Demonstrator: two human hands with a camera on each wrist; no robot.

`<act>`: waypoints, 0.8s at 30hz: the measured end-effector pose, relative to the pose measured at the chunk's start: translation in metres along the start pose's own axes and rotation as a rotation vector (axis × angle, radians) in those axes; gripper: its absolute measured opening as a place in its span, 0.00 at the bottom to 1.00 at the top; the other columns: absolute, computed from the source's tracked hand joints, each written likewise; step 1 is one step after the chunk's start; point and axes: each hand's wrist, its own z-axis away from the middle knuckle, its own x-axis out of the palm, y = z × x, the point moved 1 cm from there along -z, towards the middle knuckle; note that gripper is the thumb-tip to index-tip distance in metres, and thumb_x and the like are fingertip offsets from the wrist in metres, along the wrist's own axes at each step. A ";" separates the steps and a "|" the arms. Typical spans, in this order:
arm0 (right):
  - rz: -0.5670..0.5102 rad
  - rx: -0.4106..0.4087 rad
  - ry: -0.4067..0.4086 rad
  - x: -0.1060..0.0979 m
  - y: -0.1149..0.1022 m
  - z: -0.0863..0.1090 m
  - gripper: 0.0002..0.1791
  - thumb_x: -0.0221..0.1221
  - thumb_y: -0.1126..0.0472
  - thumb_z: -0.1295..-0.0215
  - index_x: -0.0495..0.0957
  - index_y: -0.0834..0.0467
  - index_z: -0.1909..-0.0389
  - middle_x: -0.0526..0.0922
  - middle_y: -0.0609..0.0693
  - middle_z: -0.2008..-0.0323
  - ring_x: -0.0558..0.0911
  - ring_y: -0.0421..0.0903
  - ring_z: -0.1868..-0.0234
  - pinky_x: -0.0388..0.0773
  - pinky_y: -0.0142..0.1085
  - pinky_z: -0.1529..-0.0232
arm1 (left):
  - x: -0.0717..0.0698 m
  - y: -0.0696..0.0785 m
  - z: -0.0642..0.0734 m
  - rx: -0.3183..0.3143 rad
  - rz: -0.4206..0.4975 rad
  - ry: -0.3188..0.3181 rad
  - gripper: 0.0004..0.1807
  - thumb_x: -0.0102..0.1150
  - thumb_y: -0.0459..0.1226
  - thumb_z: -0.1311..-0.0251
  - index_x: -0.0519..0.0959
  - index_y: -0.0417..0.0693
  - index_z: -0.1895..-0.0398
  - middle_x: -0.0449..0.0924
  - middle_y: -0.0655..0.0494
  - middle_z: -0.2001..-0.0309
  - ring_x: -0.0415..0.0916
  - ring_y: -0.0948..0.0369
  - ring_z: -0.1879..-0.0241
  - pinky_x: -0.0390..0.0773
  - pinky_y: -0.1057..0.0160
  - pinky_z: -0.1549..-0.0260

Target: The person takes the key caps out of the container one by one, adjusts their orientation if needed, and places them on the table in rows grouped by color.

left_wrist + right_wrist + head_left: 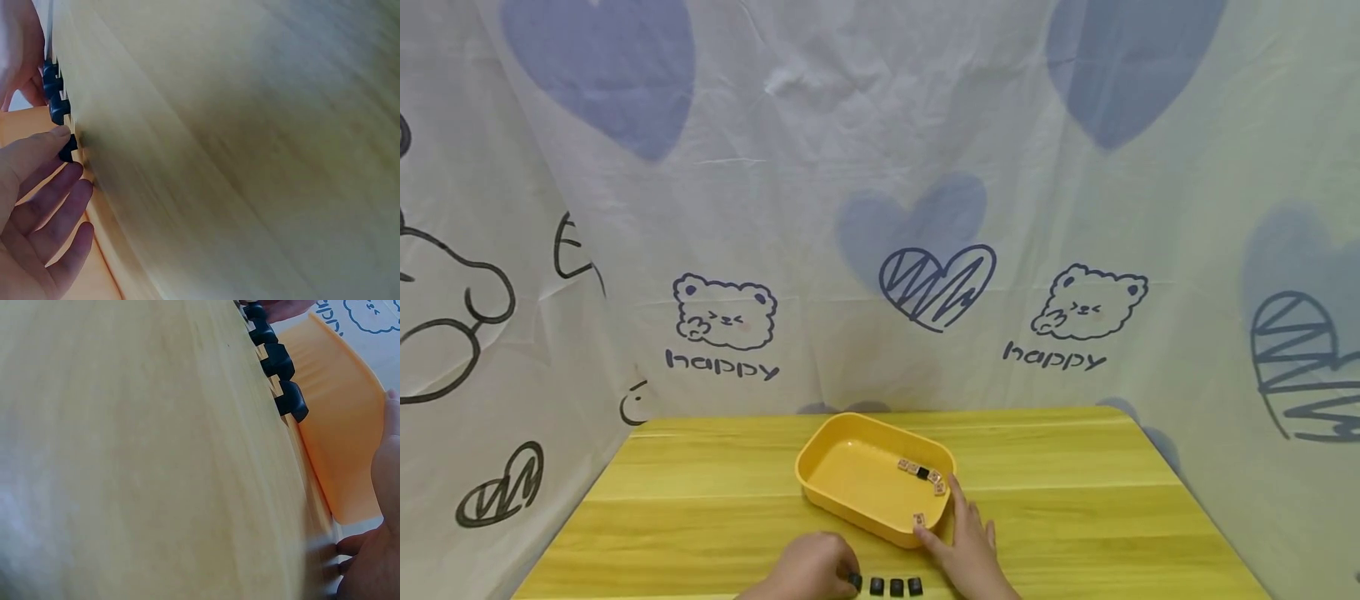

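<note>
In the head view my left hand (812, 567) is at the front of the table, pinching a small black keycap (855, 581) between thumb and forefinger. The left wrist view shows the thumb on that keycap (68, 150) and the other fingers spread loosely. To its right, three more black keycaps (897, 587) stand in a row on the table. My right hand (968, 554) rests against the near right corner of a yellow tray (850, 518), thumb and fingers spread along its outside and rim. Inside the tray lie several small pale-brown pieces (935, 477) and one black piece (922, 472).
The tray sits on a yellow wood-grain table (700, 492), just beyond the keycap row. A white cloth (820, 333) with hearts and bear drawings hangs behind the table and along both sides.
</note>
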 end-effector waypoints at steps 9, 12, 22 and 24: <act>0.007 0.002 0.004 0.000 -0.001 0.000 0.55 0.58 0.33 0.39 0.38 0.52 0.22 0.52 0.69 0.28 0.47 0.75 0.31 0.30 0.71 0.39 | 0.003 0.000 -0.003 -0.009 -0.019 -0.007 0.04 0.72 0.37 0.53 0.86 0.57 0.74 0.77 0.75 0.76 0.72 0.74 0.75 0.74 0.68 0.75; 0.003 -0.001 0.005 0.001 -0.001 0.000 0.55 0.58 0.33 0.39 0.39 0.52 0.22 0.53 0.69 0.28 0.47 0.75 0.31 0.29 0.71 0.39 | 0.003 -0.001 -0.003 -0.006 -0.026 -0.010 0.04 0.72 0.37 0.53 0.86 0.58 0.74 0.76 0.75 0.77 0.71 0.74 0.76 0.73 0.68 0.76; 0.003 -0.004 0.016 0.002 -0.001 0.000 0.56 0.59 0.34 0.40 0.38 0.51 0.22 0.52 0.69 0.28 0.48 0.75 0.31 0.29 0.71 0.39 | 0.004 -0.003 -0.004 0.030 -0.059 0.001 0.06 0.72 0.38 0.53 0.86 0.57 0.70 0.75 0.75 0.75 0.70 0.75 0.75 0.73 0.69 0.75; 0.003 -0.003 0.019 0.002 -0.001 0.000 0.56 0.59 0.34 0.40 0.38 0.51 0.22 0.52 0.69 0.28 0.48 0.75 0.31 0.29 0.70 0.39 | 0.004 -0.004 -0.004 0.038 -0.066 0.002 0.07 0.72 0.38 0.53 0.86 0.57 0.68 0.74 0.74 0.74 0.70 0.75 0.75 0.73 0.69 0.74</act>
